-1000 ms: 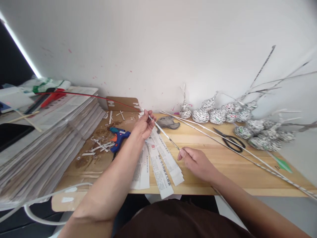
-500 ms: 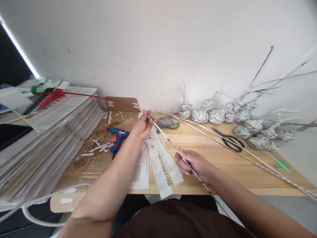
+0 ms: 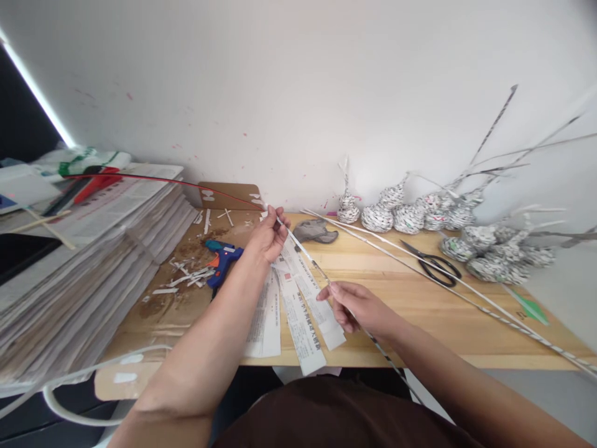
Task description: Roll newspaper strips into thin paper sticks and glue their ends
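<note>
A long thin rolled newspaper tube [image 3: 304,251] slants down to the right between my hands. My left hand [image 3: 269,236] is closed around its upper end, where a thin red rod [image 3: 205,187] reaches out to the left. Lower down, my right hand [image 3: 358,306] pinches the tube between thumb and fingers, and the tube runs on below my right forearm. Newspaper strips [image 3: 298,326] lie fanned on the table beneath my hands. Just behind them is a crumpled grey cloth-like piece [image 3: 316,231].
A blue glue gun [image 3: 226,264] and paper scraps [image 3: 189,274] lie left, beside a tall newspaper stack [image 3: 135,261]. Black scissors [image 3: 436,264] and long paper tubes [image 3: 396,244] rest on the right. Woven paper gourd shapes [image 3: 377,218] line the wall.
My right hand has slid slightly up and left along the tube, its fingers a little more spread. My left hand stays almost in place.
</note>
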### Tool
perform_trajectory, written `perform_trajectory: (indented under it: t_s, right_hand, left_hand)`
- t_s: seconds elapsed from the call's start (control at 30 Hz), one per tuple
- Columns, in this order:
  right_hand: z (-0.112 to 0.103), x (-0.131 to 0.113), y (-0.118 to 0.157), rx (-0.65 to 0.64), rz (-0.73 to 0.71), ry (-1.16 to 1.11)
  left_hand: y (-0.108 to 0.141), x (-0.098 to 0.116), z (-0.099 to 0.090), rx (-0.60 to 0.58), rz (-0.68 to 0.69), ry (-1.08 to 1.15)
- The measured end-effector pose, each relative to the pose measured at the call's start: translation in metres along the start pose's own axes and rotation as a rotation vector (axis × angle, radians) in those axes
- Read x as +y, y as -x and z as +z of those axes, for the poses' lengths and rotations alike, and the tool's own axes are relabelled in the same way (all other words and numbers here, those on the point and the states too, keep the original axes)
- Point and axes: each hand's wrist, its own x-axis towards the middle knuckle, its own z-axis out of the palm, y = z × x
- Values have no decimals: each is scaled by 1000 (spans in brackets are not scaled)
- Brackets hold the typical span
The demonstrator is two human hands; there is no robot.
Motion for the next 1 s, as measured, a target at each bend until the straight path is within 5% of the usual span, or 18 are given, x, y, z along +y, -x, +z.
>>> perform_trajectory:
  t_s: [0.13,0.3,0.47,0.73,1.0]
  right_hand:
    - [0,-2,-1,213,-192,228]
    - [-3,-1,-7,-55,45,-117]
    - [-3,-1,-5,173,-167,201]
    - [2,-1,-1,70,-76,208]
    - [3,-2,7,345,-298,1004]
  left_hand:
    - [0,0,0,-4,19,-16]
    - [1,0,-1,-34,16,-25]
    - [1,1,0,-16,19,-14]
    - [-1,2,-1,4,9,2]
    - [-2,0,-1,12,28,-15]
